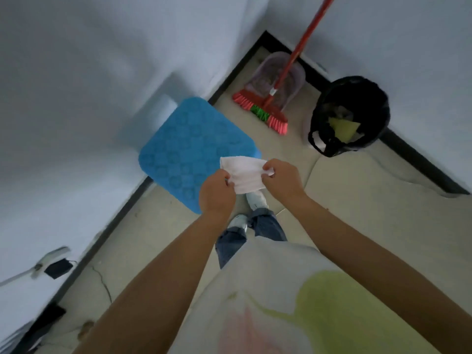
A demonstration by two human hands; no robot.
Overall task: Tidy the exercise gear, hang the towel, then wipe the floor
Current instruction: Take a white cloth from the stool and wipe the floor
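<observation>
A small white cloth (244, 173), folded into a pad, is held in front of me at about waist height. My left hand (217, 192) pinches its near left edge. My right hand (282, 178) pinches its right end. Both hands grip it at once, stretched between them. Below and behind the cloth lies a blue textured mat-like square (189, 152) near the left wall. My feet in light shoes stand on the pale tiled floor (357, 213) under the cloth.
A red broom (265, 111) leans in the far corner over a translucent dustpan (288, 77). A bin lined with a black bag (350, 116) stands at the right wall. White walls with dark skirting close in left and right. A dark small object (57, 268) hangs low on the left wall.
</observation>
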